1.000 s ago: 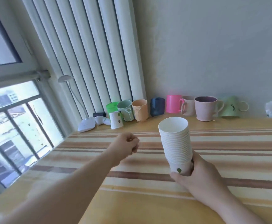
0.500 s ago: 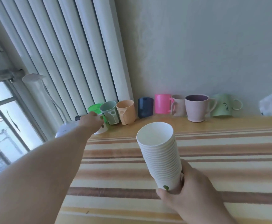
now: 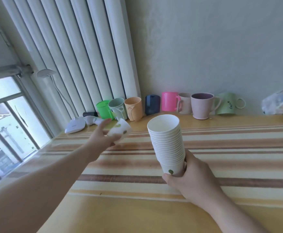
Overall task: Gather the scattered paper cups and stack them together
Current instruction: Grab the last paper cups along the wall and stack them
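My right hand (image 3: pixel 190 180) grips the stack of paper cups (image 3: pixel 168 145) by its base, held upright over the striped tablecloth (image 3: pixel 221 148). To its left and further out, my left hand (image 3: pixel 102 137) clasps a single paper cup (image 3: pixel 120 131), tipped sideways. Beyond both hands a row of coloured mugs (image 3: pixel 169 105) lines the pale wall (image 3: pixel 213 47); a window (image 3: pixel 4 123) lies far left.

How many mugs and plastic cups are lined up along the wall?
8, left to right: green cup, grey-green cup, orange cup, dark blue cup, bright pink mug, pale pink mug, mauve mug, tipped light green mug. More may hide behind them.
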A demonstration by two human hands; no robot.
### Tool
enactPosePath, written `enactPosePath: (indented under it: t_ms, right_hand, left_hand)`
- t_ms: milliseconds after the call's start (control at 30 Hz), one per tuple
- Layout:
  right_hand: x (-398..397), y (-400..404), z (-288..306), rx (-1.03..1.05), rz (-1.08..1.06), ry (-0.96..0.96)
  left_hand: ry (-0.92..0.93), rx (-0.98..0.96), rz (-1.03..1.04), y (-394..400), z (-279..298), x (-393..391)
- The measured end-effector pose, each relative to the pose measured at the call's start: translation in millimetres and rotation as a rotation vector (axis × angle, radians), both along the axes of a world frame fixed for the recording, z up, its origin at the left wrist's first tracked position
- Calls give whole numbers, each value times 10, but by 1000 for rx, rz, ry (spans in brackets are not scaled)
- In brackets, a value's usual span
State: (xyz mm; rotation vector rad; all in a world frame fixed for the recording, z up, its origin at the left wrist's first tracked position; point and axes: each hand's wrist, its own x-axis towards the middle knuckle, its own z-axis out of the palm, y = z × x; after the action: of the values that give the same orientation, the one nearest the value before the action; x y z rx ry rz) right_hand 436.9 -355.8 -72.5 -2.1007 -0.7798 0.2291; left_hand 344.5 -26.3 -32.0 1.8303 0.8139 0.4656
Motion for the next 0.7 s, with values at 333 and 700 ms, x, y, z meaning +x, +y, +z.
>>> enactPosePath:
  t_ms: [333,700]
  right_hand:
    - [-15,-24,23,28,21,27]
    - [-16,-37,21,48,15,50]
  left_hand:
    - [840,631,-290,-636,328,165]
    - [13,38,-75,-1151,-199,-209]
